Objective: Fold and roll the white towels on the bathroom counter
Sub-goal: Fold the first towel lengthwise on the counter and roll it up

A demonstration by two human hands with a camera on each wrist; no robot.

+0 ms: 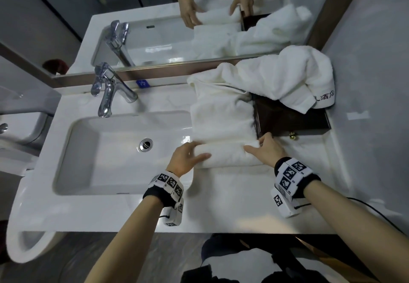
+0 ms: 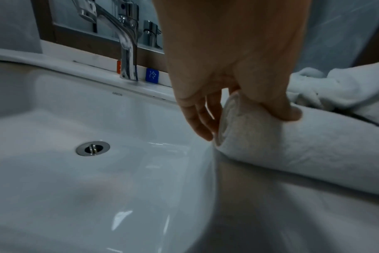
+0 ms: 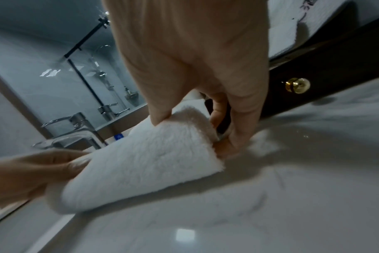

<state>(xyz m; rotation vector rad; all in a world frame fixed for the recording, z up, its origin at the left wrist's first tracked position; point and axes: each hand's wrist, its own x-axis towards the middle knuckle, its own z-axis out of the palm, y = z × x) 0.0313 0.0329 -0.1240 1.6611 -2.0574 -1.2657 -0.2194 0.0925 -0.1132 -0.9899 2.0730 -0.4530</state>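
Left hand (image 1: 187,157) and right hand (image 1: 269,149) clasp opposite ends of half-rolled towel (image 1: 223,128) — roll axis left-right, unrolled tail pointing at mirror; counter (image 1: 221,205), beside sink (image 1: 77,150). Far edge hidden under crumpled towel (image 1: 287,77).

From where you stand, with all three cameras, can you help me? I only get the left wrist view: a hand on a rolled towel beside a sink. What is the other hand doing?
Observer: The right hand grips the roll's other end, thumb on top.
Operator: Is the whole towel rolled?
Observer: No, a flat stretch runs toward the mirror.
Operator: Anything beside it?
Observer: A dark wooden box with a brass knob, and a crumpled towel draped on it.
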